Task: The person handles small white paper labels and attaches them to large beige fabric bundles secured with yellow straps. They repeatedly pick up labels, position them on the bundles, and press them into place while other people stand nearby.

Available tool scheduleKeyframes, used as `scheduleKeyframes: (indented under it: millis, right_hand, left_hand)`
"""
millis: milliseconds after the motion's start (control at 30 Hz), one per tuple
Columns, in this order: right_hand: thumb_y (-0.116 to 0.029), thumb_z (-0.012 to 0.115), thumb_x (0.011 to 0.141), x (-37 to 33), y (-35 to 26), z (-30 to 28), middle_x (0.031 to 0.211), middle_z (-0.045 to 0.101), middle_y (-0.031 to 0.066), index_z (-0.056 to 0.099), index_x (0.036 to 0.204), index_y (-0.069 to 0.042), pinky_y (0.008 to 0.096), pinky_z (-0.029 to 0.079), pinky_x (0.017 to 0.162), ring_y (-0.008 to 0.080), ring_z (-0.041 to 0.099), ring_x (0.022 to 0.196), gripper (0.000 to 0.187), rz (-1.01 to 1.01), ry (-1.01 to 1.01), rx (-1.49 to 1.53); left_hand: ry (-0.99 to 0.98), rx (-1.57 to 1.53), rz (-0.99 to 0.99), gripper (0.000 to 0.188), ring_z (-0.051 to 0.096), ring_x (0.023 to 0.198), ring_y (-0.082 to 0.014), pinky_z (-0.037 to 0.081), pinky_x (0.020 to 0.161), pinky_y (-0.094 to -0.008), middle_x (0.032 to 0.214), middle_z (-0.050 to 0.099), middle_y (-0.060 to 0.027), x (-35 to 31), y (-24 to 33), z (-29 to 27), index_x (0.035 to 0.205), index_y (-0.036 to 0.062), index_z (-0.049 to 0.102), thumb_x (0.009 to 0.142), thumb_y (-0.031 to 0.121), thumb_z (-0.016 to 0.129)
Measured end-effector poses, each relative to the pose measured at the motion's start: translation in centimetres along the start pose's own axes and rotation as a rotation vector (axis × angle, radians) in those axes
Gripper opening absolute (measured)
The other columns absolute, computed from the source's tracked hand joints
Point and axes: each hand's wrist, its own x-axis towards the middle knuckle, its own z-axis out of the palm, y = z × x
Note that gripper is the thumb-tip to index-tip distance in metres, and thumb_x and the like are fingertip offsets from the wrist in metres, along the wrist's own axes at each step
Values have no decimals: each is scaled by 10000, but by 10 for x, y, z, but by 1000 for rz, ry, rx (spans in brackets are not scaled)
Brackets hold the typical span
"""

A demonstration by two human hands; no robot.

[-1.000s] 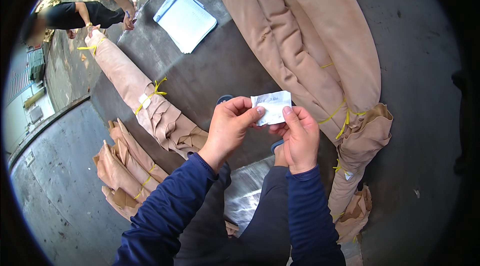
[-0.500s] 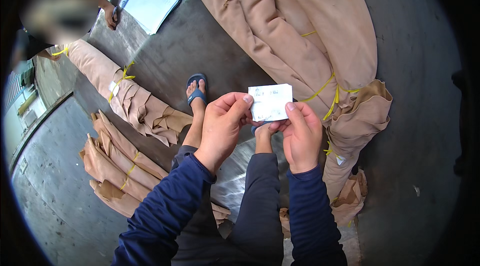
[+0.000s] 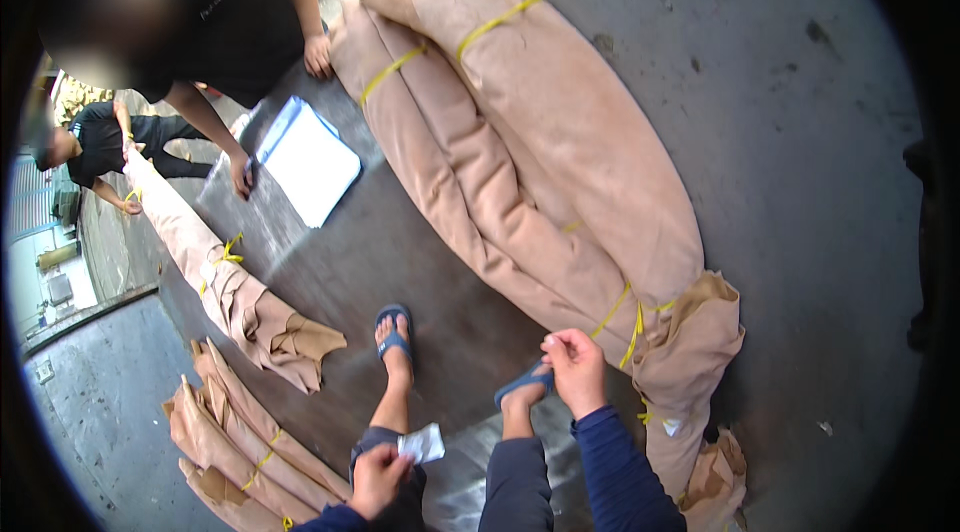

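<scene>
View from a camera on a person's head, looking down at a dark metal surface [image 3: 440, 282]; the corners are lost in the black fisheye rim. The left hand [image 3: 378, 484], low in the view, grips a small white paper slip [image 3: 422, 443] between thumb and fingers, above the left leg. The slip tilts, its near corner is covered by the fingers, and any writing on it cannot be made out. The left forearm is mostly cut off by the lower edge. The right hand [image 3: 577, 372] is raised with bent fingers, apart from the slip; whether it is closed on anything I cannot tell. It hides the toes of the right foot, which wears a blue sandal [image 3: 525, 387].

Beyond, 2 long tan rolls [image 3: 590, 122] tied with yellow strips lie side by side, the top end of 1 meeting the upper edge. At lower left, a tan bundle [image 3: 235, 442] runs partly out of sight behind the left arm. A co-worker [image 3: 245, 12], face blurred, leans over a stack of white sheets [image 3: 312, 167], a pen-like object in 1 hand, too small to make out clearly. Farther left, another person [image 3: 100, 147] has both hands at the end of a tied tan roll [image 3: 185, 232].
</scene>
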Motion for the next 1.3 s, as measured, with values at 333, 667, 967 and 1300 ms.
scheduleKeyframes:
  millis: [333, 667, 967, 1300]
  right_hand:
    - [-259, 745, 762, 182, -49, -131, 1335, 430, 258, 375, 1341, 17, 432, 360, 1046, 408, 405, 1257, 741, -379, 527, -1109]
    - [-375, 781, 725, 208, -72, -109, 1204, 510, 256, 497, 1170, 34, 447, 430, 946, 404, 508, 1127, 667, -211, 438, -1336]
    - [-511, 752, 700, 226, -87, -124, 1228, 557, 239, 520, 1250, 29, 413, 440, 969, 354, 546, 1147, 805, -79, 219, -1367]
    - [-325, 726, 730, 99, -9, 7, 989, 643, 178, 569, 957, -31, 483, 388, 952, 328, 603, 1001, 404, -170, 408, -1102]
  left_hand:
    - [54, 545, 585, 66, 567, 718, -382, 433, 668, -457, 729, 594, -174, -41, -16, -22, 782, 40, 630, 802, 103, 624]
    - [30, 559, 514, 61, 529, 735, -369, 399, 678, -452, 755, 555, -166, -21, -23, -50, 839, 36, 605, 808, 86, 618]
    - [-39, 679, 556, 48, 578, 658, -268, 419, 671, -371, 676, 585, -85, -14, -51, -63, 773, 50, 648, 737, 52, 680]
    - [-98, 774, 589, 85, 528, 778, -393, 409, 730, -473, 806, 567, -187, -15, -49, -71, 881, 17, 581, 842, 85, 612]
